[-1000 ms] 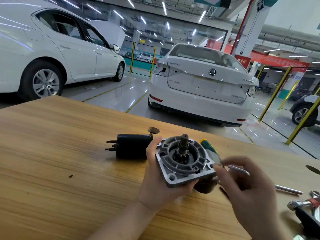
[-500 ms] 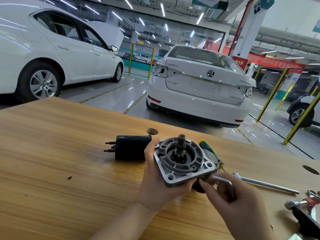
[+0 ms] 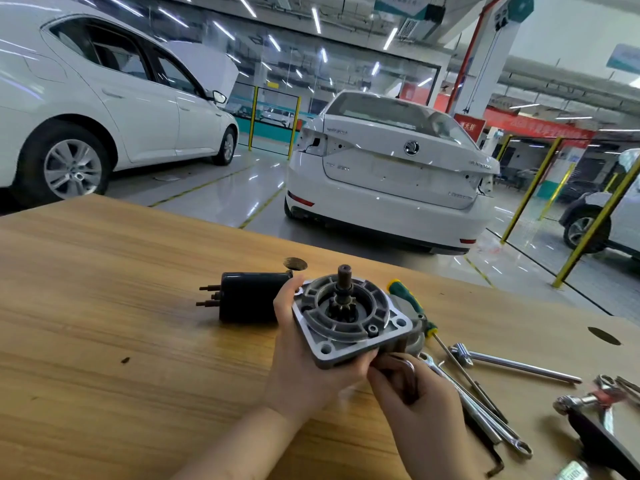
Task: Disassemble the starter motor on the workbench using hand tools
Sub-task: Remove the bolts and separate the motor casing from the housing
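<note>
Grips the starter motor (image 3: 349, 323) above the surface (image 3: 104, 341) with left hand (image 3: 301, 368) curled round its square flange, right hand (image 3: 422, 403) pinching a bent key (image 3: 410, 368) under the near corner; probably heavy, rigid, slick cast metal, so best held by flange, not pinion (image 3: 341, 308)

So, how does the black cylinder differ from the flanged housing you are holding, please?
The black cylinder lies on its side on the workbench; the flanged housing is gripped by the left hand. The cylinder is dark, with studs at one end; the housing is grey, with a pinion gear at centre.
</note>
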